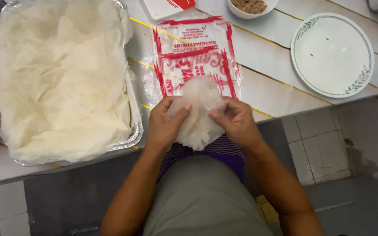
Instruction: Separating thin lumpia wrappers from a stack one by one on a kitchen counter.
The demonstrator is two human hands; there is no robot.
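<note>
While both hands pinch thin white wrapper stack (pixel 196 114) at table (pixel 276 74) edge, left hand (pixel 165 124) and right hand (pixel 235 122) closed on it, thumbs on top: separating step, probably. Next: gentle peel, avoid tearing.
</note>
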